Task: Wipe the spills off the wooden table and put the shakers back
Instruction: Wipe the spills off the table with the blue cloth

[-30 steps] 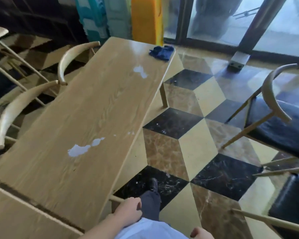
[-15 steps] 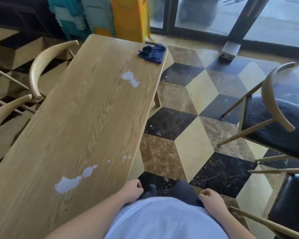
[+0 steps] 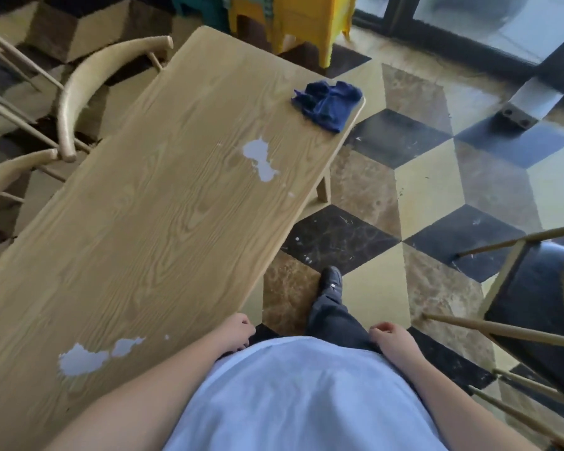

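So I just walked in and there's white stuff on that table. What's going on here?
A person stands at the long light wooden table, nothing in either hand: the left hand and right hand hang loosely curled at the waist. Two white spills are unwiped, one near the person and one farther along. A crumpled dark blue cloth lies untouched at the table's far corner. No shakers are in view.

On the table (image 3: pixel 150 229): cloth (image 3: pixel 328 104) at far right corner, one spill (image 3: pixel 259 159) just before it, another spill (image 3: pixel 88 354) near the front. Left of table, two chairs (image 3: pixel 88 89); right, across the floor (image 3: pixel 437 190), another chair (image 3: pixel 534 304).
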`<state>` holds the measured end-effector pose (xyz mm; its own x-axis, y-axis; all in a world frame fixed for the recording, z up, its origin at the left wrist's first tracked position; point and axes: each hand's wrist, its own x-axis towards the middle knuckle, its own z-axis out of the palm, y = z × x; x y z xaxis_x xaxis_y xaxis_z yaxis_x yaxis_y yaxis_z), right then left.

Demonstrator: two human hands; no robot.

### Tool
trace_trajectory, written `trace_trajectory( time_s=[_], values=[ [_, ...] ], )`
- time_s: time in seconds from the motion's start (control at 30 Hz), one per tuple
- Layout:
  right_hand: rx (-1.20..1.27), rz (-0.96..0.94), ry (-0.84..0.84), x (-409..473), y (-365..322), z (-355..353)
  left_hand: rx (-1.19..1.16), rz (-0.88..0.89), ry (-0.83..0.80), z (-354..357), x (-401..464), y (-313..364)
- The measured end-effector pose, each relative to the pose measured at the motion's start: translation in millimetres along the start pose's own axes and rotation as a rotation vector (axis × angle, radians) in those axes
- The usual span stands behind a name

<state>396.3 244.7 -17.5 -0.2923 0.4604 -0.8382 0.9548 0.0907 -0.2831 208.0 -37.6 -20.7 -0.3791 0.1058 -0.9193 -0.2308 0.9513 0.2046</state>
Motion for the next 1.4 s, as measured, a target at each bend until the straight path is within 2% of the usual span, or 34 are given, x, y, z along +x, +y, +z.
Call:
trace_trajectory(
  time_s=[0.13,0.3,0.43,0.57,0.7,0.8,0.87,1.0,1.13,1.27,1.4],
  values=[
    [-0.100,0.097,-0.108,50.3,-31.0,-74.0,-0.119,-0.064,0.093,-4.6,5.4,61.9],
    [-0.230,0.047,-0.066,106.5,-107.4,-155.1,-0.293,0.015,0.077,-13.8,12.1,154.2],
    [-0.168,-0.067,-0.042,123.1,-179.1,-161.0,-0.215,0.165,0.054,-20.5,12.3,185.9],
    [-0.323,-0.130,-0.114,124.0,-219.5,-140.8,-0.260,0.192,0.236,-52.5,30.6,177.1],
    [-0.368,-0.132,-0.155,109.2,-236.4,-111.8,-0.330,0.075,0.433,-88.7,52.4,149.7],
    [-0.512,-0.295,-0.115,108.7,-261.2,-105.0,-0.180,-0.066,0.549,-97.5,73.0,128.8],
    [-0.520,-0.371,-0.086,114.5,-286.3,-109.3,-0.095,-0.204,0.580,-96.8,79.1,120.0],
    [-0.620,-0.533,0.057,142.4,-336.5,-127.3,-0.283,-0.331,0.514,-87.4,67.2,131.1],
    [-0.771,-0.765,0.076,175.2,-385.4,-139.9,-0.429,-0.381,0.514,-81.2,56.2,161.1],
    [-0.933,-1.045,0.090,212.2,-430.0,-152.7,-0.535,-0.481,0.627,-74.5,76.3,175.8],
    [-1.073,-1.190,0.131,263.2,-461.4,-174.7,-0.555,-0.625,0.764,-67.8,98.0,197.3]
  ],
)
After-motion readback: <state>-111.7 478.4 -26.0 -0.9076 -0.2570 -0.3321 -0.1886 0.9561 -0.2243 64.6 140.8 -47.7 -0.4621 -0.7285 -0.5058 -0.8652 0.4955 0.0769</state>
